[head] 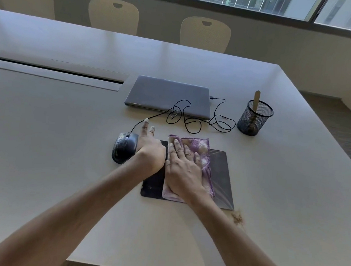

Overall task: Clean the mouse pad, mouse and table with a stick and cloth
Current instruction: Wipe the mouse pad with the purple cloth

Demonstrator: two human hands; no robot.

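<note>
A dark mouse pad lies on the white table. Across its middle is spread a purple cloth, and my right hand presses flat on that cloth with straight fingers. My left hand rests at the pad's left edge, fingers stretched forward, next to a black wired mouse that sits on the table just left of the pad. A wooden stick stands in a black mesh cup at the far right.
A shut grey laptop lies behind the pad, with the mouse cable looped in front of it. Brown crumbs lie by the pad's near right corner. A cable slot runs along the table at left. Chairs stand beyond.
</note>
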